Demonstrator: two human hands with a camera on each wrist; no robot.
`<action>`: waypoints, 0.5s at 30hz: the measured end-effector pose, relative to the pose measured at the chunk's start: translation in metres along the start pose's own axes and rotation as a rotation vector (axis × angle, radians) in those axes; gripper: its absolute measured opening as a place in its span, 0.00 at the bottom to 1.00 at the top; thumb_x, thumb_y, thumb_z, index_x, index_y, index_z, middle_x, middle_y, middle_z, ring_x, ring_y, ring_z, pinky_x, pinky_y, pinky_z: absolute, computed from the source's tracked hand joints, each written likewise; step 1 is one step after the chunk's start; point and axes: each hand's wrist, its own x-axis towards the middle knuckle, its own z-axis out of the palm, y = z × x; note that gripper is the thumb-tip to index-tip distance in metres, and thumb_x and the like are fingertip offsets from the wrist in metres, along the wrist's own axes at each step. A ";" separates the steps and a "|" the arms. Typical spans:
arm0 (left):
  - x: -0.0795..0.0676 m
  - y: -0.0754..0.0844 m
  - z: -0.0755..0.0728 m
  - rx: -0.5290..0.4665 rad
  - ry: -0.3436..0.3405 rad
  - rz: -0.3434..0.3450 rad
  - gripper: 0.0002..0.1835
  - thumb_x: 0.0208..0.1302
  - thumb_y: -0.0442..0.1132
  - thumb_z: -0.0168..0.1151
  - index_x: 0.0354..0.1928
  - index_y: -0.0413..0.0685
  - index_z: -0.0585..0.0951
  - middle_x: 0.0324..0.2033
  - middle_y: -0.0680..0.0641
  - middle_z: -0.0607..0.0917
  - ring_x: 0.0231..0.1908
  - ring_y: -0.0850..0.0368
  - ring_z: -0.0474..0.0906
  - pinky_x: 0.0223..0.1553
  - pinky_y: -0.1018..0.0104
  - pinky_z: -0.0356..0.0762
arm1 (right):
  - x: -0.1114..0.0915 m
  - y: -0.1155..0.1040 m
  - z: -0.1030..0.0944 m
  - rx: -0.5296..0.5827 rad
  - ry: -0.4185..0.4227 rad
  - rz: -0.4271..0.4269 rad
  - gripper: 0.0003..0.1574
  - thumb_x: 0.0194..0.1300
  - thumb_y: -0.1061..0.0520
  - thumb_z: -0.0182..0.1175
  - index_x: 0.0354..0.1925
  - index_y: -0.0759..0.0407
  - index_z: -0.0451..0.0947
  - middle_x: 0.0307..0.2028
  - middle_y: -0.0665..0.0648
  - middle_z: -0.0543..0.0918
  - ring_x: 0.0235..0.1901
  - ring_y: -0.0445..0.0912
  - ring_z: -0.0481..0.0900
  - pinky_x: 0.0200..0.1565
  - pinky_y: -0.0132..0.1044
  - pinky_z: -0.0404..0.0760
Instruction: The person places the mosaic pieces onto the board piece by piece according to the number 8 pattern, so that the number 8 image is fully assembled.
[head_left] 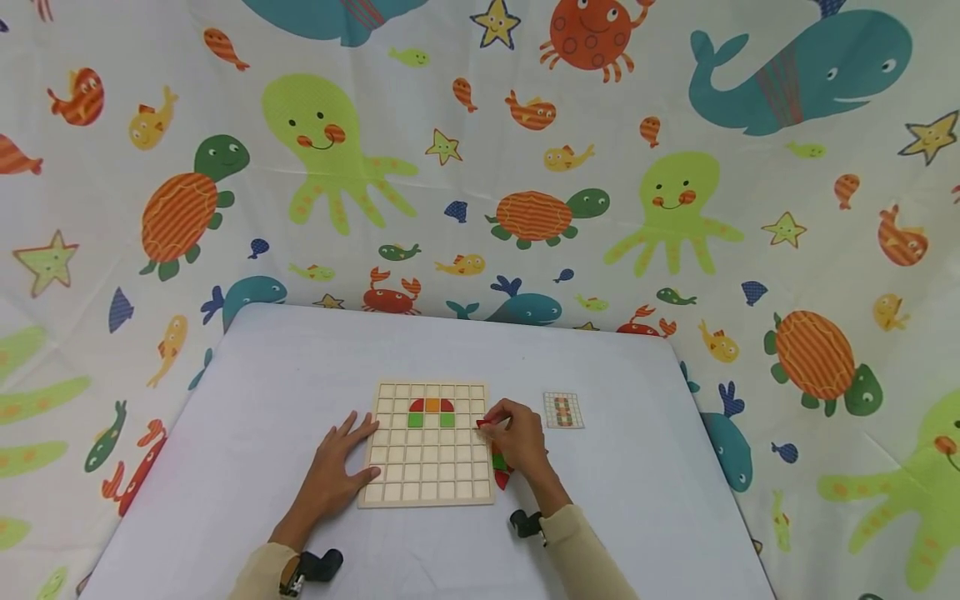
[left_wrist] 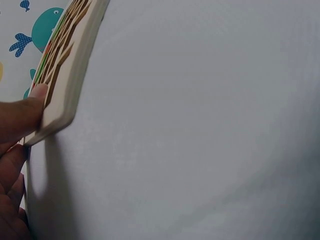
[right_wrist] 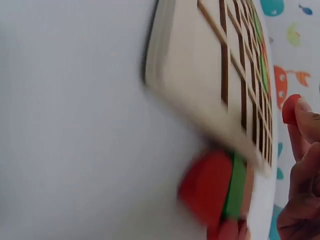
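Note:
A square wooden grid board (head_left: 427,503) lies on the white table. In its upper middle sit an orange square tile (head_left: 432,405) between two red rounded tiles (head_left: 417,406), and two green square tiles (head_left: 416,421) below the red ones. My left hand (head_left: 337,462) rests at the board's left edge, fingers spread, its thumb (left_wrist: 39,95) touching the rim. Between thumb and fingertips, my right hand (head_left: 521,437) pinches a small red curved-edge tile (right_wrist: 290,110) above the board's right edge. Beside that edge, partly hidden under this hand, lie loose red (head_left: 501,480) and green tiles (right_wrist: 236,185).
A small printed card (head_left: 562,411) with a coloured grid pattern lies to the right of the board. Behind the white table (head_left: 300,358) hangs a curtain (head_left: 420,208) printed with sea animals. Each wrist carries a black camera (head_left: 321,566).

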 end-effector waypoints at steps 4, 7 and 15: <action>0.000 -0.001 0.000 -0.005 -0.002 -0.001 0.43 0.55 0.39 0.80 0.74 0.43 0.75 0.77 0.36 0.71 0.80 0.27 0.58 0.80 0.28 0.50 | -0.002 -0.016 0.021 0.060 -0.039 -0.063 0.06 0.63 0.53 0.77 0.35 0.46 0.87 0.32 0.47 0.89 0.26 0.39 0.76 0.27 0.30 0.76; 0.000 -0.003 0.001 -0.005 -0.009 -0.007 0.43 0.56 0.40 0.80 0.75 0.44 0.75 0.78 0.37 0.70 0.80 0.28 0.57 0.80 0.29 0.50 | -0.003 -0.029 0.039 0.069 -0.066 -0.087 0.06 0.64 0.53 0.77 0.35 0.47 0.87 0.31 0.46 0.89 0.27 0.37 0.77 0.28 0.29 0.78; 0.001 -0.002 0.000 -0.006 -0.015 -0.003 0.43 0.56 0.40 0.80 0.75 0.44 0.75 0.78 0.37 0.70 0.80 0.28 0.57 0.80 0.28 0.49 | -0.002 -0.053 0.072 0.027 -0.067 -0.027 0.07 0.62 0.54 0.78 0.32 0.44 0.87 0.29 0.40 0.88 0.33 0.33 0.82 0.37 0.30 0.79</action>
